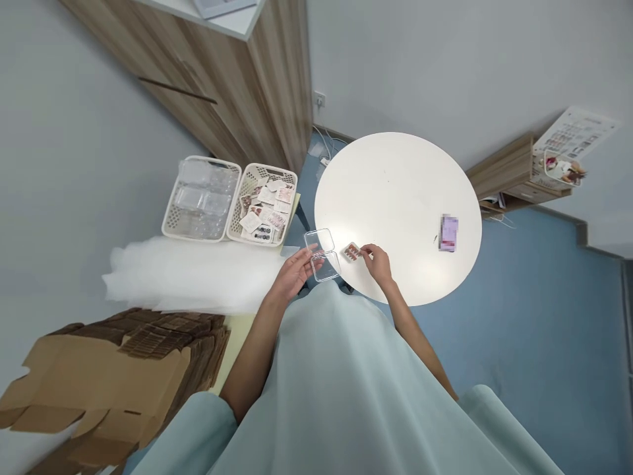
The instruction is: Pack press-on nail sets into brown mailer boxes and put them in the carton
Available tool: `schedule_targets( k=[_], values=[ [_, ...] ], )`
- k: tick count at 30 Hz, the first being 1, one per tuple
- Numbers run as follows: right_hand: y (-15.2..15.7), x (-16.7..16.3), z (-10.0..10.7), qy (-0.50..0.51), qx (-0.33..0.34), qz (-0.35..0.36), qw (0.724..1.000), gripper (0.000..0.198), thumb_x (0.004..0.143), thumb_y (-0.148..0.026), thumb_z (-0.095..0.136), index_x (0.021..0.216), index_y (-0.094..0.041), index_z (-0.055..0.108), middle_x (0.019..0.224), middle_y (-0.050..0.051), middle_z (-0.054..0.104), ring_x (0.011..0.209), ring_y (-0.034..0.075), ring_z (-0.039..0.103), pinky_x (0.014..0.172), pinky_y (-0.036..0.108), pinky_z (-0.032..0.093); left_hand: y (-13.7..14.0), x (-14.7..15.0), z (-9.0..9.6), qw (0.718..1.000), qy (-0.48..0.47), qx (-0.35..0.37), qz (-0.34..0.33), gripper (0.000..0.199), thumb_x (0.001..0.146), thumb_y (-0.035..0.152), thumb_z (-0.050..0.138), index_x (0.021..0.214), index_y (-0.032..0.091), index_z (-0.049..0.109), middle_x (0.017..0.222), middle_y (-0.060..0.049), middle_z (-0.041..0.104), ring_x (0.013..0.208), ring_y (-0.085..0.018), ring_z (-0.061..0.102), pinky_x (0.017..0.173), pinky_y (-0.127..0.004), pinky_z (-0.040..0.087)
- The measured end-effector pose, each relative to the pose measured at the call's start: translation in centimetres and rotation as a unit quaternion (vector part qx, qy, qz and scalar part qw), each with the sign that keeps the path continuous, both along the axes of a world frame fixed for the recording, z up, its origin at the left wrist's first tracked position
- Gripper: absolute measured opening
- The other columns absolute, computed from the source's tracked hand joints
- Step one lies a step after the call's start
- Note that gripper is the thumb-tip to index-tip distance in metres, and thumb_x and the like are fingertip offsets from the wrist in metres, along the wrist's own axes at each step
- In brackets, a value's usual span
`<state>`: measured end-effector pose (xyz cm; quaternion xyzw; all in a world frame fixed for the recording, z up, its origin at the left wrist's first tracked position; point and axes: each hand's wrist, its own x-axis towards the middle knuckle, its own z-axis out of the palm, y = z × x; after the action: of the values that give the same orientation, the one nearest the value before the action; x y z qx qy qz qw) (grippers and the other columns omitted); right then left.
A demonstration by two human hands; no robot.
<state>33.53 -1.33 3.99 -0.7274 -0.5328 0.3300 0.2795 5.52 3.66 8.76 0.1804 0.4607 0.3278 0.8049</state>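
Note:
My left hand [295,269] holds a clear plastic case [326,266] whose lid is swung up, its two halves spread at the near left edge of the round white table [390,178]. Just right of the case, my right hand [376,262] pinches the edge of a small card [351,252] with rows of reddish-brown pieces on it. They look like press-on nails, but are too small to be sure of. Card and case are apart from each other. The fingertips of my left hand show through the clear plastic.
A phone-like purple item [448,233] lies at the table's right. To the left stand a basket of clear cases [167,221] and a basket of small cards [291,177]. White foam wrap [192,274] and flattened cardboard boxes [99,376] lie nearer. A wooden cabinet [277,79] rises behind.

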Motion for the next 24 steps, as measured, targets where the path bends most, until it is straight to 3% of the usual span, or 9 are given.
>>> schedule_targets(
  k=[5, 12, 16, 24],
  values=[
    [-0.8, 1.7, 5.1, 0.062, 0.077, -0.076, 0.992, 0.027, 0.103, -0.046, 0.055, 0.104, -0.026, 0.072, 0.107, 0.007, 0.077, 0.1, 0.027, 0.069, 0.093, 0.045, 0.054, 0.9, 2.9, -0.6, 0.998, -0.004, 0.006, -0.061, 0.036, 0.099, 0.028, 0.074, 0.133, 0.017, 0.073, 0.128, -0.014, 0.077, 0.101, -0.018, 0.077, 0.104, -0.036, 0.059],
    [-1.3, 2.1, 10.7, 0.081, 0.136, -0.066, 0.985, 0.028, 0.106, -0.05, 0.057, 0.104, -0.028, 0.074, 0.105, 0.006, 0.075, 0.101, 0.027, 0.066, 0.092, 0.045, 0.054, 1.3, 5.9, -0.6, 0.993, -0.004, 0.017, -0.12, 0.033, 0.098, 0.032, 0.076, 0.127, 0.016, 0.077, 0.118, -0.013, 0.08, 0.102, -0.02, 0.077, 0.108, -0.038, 0.056],
    [-1.3, 1.4, 11.5, 0.092, 0.107, 0.023, 0.99, 0.029, 0.108, -0.05, 0.054, 0.106, -0.03, 0.075, 0.104, 0.006, 0.074, 0.1, 0.028, 0.065, 0.09, 0.045, 0.054, 1.5, 6.5, -0.3, 0.99, -0.002, 0.024, -0.141, 0.033, 0.097, 0.033, 0.078, 0.124, 0.015, 0.078, 0.118, -0.014, 0.079, 0.105, -0.022, 0.076, 0.107, -0.038, 0.056],
    [-0.7, 0.3, 10.4, 0.033, 0.051, 0.143, 0.988, 0.027, 0.11, -0.034, 0.05, 0.105, -0.028, 0.076, 0.097, 0.006, 0.074, 0.093, 0.025, 0.062, 0.078, 0.039, 0.048, 1.1, 6.2, -0.5, 0.989, 0.007, 0.028, -0.143, 0.041, 0.092, 0.037, 0.083, 0.126, 0.015, 0.077, 0.12, -0.015, 0.079, 0.108, -0.024, 0.076, 0.104, -0.039, 0.056]
  ],
)
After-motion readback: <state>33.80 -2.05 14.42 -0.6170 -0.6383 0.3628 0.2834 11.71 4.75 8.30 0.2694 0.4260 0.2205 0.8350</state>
